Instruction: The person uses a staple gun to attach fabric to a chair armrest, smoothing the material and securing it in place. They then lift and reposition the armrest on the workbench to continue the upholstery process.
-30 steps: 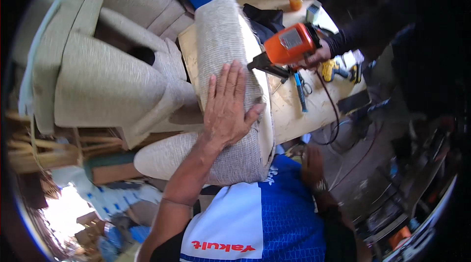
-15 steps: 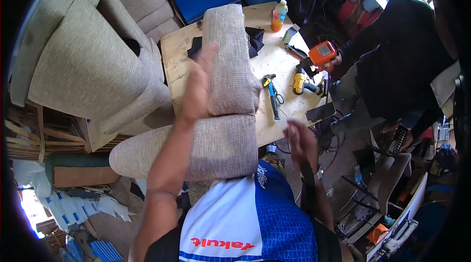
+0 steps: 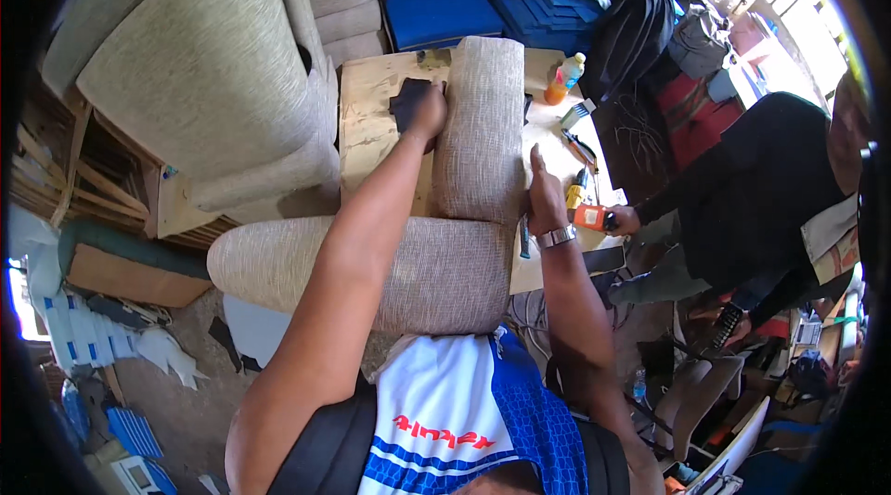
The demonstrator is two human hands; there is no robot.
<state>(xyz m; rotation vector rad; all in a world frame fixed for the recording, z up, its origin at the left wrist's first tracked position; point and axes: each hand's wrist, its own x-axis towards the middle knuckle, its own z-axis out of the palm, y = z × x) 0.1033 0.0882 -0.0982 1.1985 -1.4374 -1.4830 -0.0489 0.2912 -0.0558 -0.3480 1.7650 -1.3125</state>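
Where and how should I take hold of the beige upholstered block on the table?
Probably by its long sides, palms coming from left and right: the block is narrow and points away from you, with the left hand and right hand beside those sides.

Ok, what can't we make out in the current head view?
All head view:
Left hand: blurred; can't tell whether it grips the farther padded piece or the black cloth.
Blue-handled tool: upper end hidden around the right hand.
Yellow tool: partly covered by the orange tool.
Co-worker: cut off by the dark right rim.
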